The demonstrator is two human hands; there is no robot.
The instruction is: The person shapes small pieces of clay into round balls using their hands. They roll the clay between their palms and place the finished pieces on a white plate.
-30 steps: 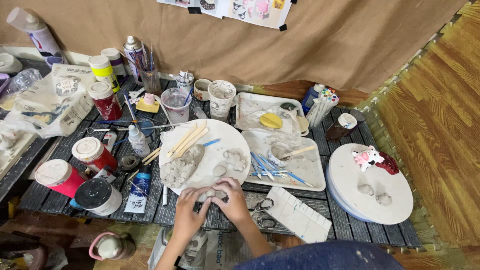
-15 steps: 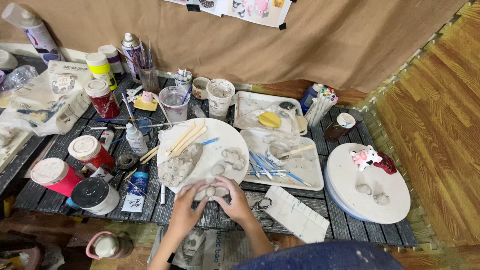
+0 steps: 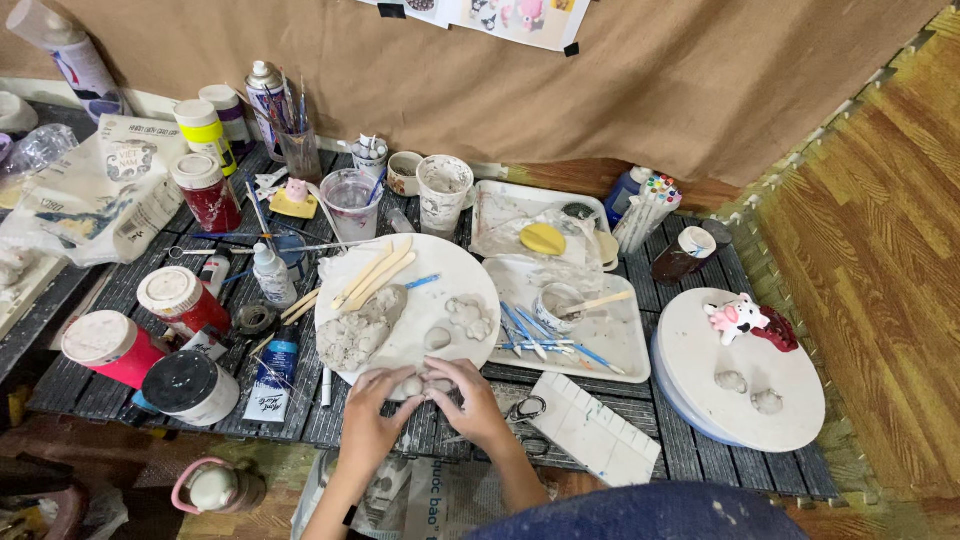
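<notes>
Closest to me, my left hand [image 3: 368, 420] and right hand [image 3: 470, 400] meet over a small pale lump of clay [image 3: 412, 384] — the fingers [image 3: 385, 378] of both curl narrow around it, pinching it from either side. The lump sits at the near edge of the round white plate [image 3: 440, 280], just off its rim, greyish-white and matte, rounded, too small for me to make out any detail.

Under my wrists is the dark slatted desk [image 3: 690, 440], with a sheet of printed paper hanging off its near edge. To my right lies a white ridged palette [image 3: 595, 428]; to my left, a blue paint tube [image 3: 270, 378] and a black-lidded jar [image 3: 190, 385].

Further out, the plate carries a grey clay slab [image 3: 362, 330], wooden sticks [image 3: 372, 275] and small shaped bits. Beside it a white tray [image 3: 570, 325] holds blue-handled tools. A round white turntable [image 3: 745, 385] to the right bears a pink-and-white figurine [image 3: 735, 318].

Beyond — cups, a spray can [image 3: 265, 95], brown paper on the wall, wood flooring to the right.
</notes>
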